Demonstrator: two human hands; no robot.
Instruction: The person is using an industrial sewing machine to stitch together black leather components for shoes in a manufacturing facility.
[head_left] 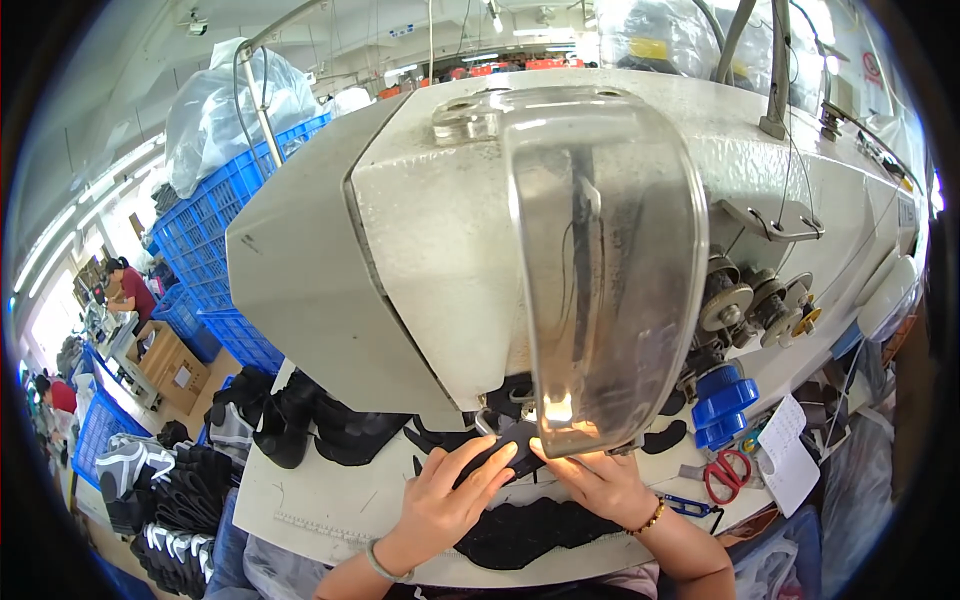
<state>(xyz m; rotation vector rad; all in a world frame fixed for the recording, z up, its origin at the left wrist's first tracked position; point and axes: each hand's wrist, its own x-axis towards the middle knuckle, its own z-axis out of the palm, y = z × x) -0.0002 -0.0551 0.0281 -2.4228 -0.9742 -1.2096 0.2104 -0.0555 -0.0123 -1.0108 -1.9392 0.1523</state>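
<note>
Under the head of a large white sewing machine (430, 230), a small dark fabric piece (522, 458) lies between my two hands. My left hand (452, 492) presses its closed fingers on the left side of this piece. From the other side, my right hand (603, 487) grips the piece's right edge, its fingertips partly behind the clear plastic guard (610, 250). The needle area is mostly hidden by the machine and guard. Close to my wrists, a larger black cut fabric piece (530, 535) rests flat on the table's front part.
Black shoe pieces (350, 425) are heaped left on the white worktable (290, 510). Red-handled scissors (727, 474), a blue thread snipper (685, 505), a paper sheet (785, 455) and a blue plastic object (722, 405) lie right. Blue crates (215, 225) and shoe-part stacks (180, 500) stand left; people work beyond.
</note>
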